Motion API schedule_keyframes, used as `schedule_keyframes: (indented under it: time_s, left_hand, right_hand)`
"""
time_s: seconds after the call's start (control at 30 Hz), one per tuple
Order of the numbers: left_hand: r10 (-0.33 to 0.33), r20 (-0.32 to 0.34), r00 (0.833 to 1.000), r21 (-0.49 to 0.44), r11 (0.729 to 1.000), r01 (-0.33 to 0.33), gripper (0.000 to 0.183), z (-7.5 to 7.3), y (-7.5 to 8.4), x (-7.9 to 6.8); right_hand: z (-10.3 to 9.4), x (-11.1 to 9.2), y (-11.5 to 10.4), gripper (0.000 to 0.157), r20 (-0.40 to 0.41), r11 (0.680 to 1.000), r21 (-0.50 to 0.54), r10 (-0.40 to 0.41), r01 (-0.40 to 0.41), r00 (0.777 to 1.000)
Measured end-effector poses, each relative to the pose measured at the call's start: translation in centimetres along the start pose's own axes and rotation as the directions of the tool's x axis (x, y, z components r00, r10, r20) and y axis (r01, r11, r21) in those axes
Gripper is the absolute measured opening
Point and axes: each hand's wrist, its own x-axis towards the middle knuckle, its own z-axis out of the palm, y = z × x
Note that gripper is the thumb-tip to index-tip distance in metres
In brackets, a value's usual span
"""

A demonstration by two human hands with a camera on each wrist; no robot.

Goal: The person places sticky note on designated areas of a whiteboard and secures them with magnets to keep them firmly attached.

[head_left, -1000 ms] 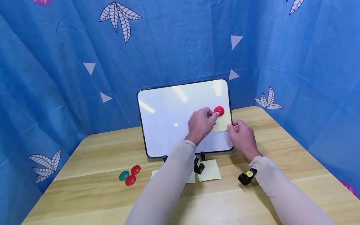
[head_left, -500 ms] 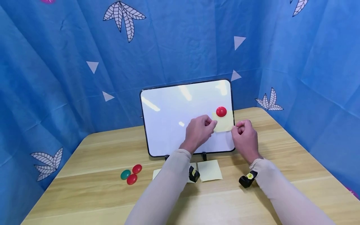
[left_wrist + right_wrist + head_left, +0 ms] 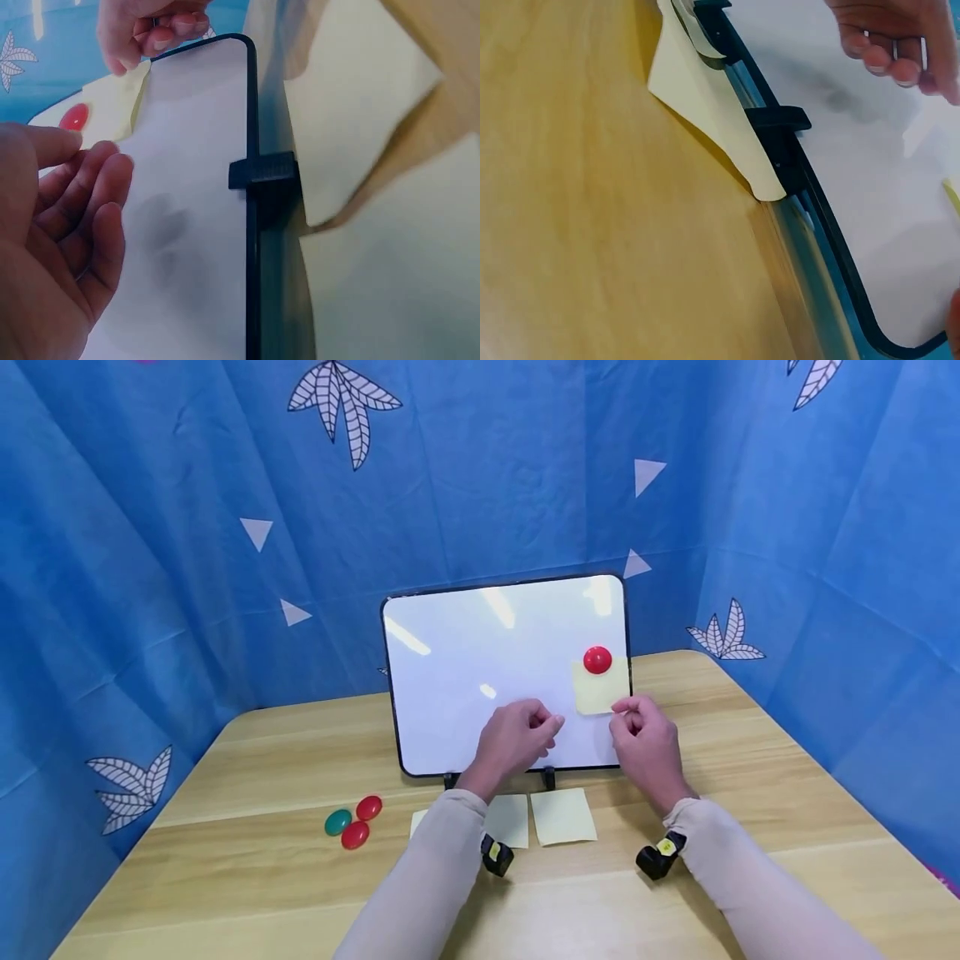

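Note:
A red round magnet [image 3: 597, 660] sits over the top edge of a yellow sticky note [image 3: 594, 695] on the right side of the whiteboard [image 3: 457, 668]. My left hand [image 3: 517, 735] hovers before the board's lower middle, fingers loosely curled with nothing in them, as the left wrist view shows [image 3: 67, 232]. Beside the note's lower right corner is my right hand [image 3: 647, 743], its fingers bent. In the left wrist view its fingertips [image 3: 120, 69] overlap the note near that corner, which shows uncovered. The note's lower edge stands slightly off the board.
Several sticky notes lie before the board, among them a right one [image 3: 564, 816] and a middle one [image 3: 507, 821]; my left sleeve partly covers another. A green magnet [image 3: 337, 822] and two red magnets [image 3: 355, 835] lie at left. Black clips [image 3: 550, 778] support the board.
My left hand has let go of the red magnet and moved down and left. My right hand has shifted slightly left and down from the board's edge. The magnet and note stay on the board.

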Motion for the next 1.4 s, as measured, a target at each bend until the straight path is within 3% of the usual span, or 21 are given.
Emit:
schedule_keyframes:
  time_s: [0.17, 0.37, 0.83, 1.0, 1.4]
  left_hand:
    - [0.005, 0.064, 0.998, 0.037, 0.999, -0.007, 0.026, -0.4, -1.1, -1.5]
    - [0.005, 0.131, 0.991, 0.046, 0.999, -0.011, 0.026, -0.7, -2.2, -3.1]
    - [0.047, 0.125, 0.991, 0.259, 0.963, -0.078, 0.025, -1.6, -4.2, -5.6]
    - [0.031, 0.131, 0.991, 0.263, 0.963, -0.065, 0.024, -2.1, -4.5, -6.2]
    - [0.001, 0.128, 0.992, 0.216, 0.976, -0.029, 0.023, -3.0, -6.0, -6.3]
  right_hand:
    - [0.0, 0.1, -0.3, 0.012, 0.029, 0.994, 0.08, 0.07, -0.073, 0.997]
    - [0.1, -0.2, -0.6, 0.011, 0.078, 0.988, 0.096, 0.116, -0.123, 0.99]
    - [0.7, -1.5, -1.4, 0.01, 0.268, 0.984, 0.105, 0.11, -0.143, 0.957]
    - [1.3, -1.9, -1.6, 0.009, 0.338, 0.983, 0.107, 0.107, -0.151, 0.935]
    - [1.8, -2.8, -1.7, 0.01, 0.402, 0.996, 0.011, 0.077, -0.088, 0.912]
